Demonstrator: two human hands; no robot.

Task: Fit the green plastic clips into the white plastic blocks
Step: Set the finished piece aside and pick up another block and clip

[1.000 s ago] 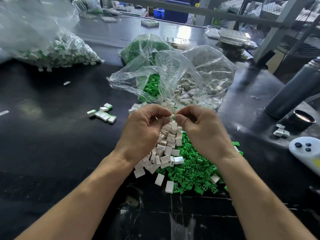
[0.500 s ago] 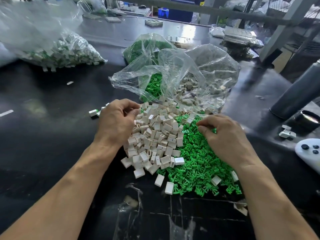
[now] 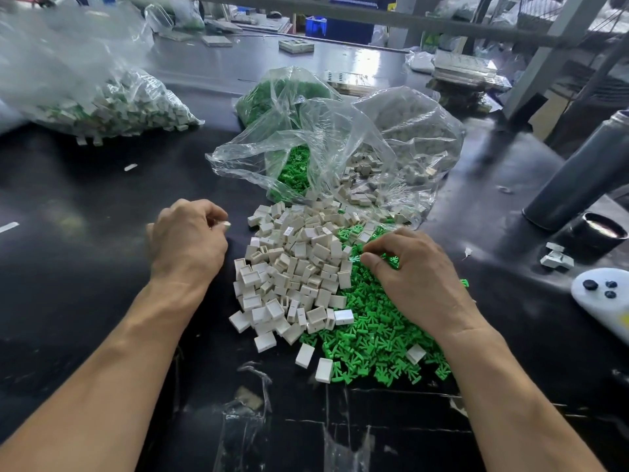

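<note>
A heap of loose white blocks point(image 3: 296, 267) lies mid-table, with a spread of green clips point(image 3: 374, 342) to its right. My left hand point(image 3: 187, 240) is left of the heap with curled fingers, and a small white block point(image 3: 226, 224) sits pinched at its fingertips. My right hand point(image 3: 415, 274) rests on the green clips, thumb and forefinger closed on a clip at the pile's upper edge. Behind the heaps, an open clear bag of green clips point(image 3: 289, 165) and one of white blocks point(image 3: 408, 144) spill toward me.
A big clear bag of fitted blocks point(image 3: 112, 107) lies far left. On the right are a grey cylinder point(image 3: 578, 172), a black cap point(image 3: 602, 229), a few white blocks point(image 3: 556, 257) and a white controller point(image 3: 602, 298). Torn tape marks the black table's near edge.
A second ago both hands met above the heap. They have parted: my left hand went left with a white block, and my right hand dropped onto the green clips.
</note>
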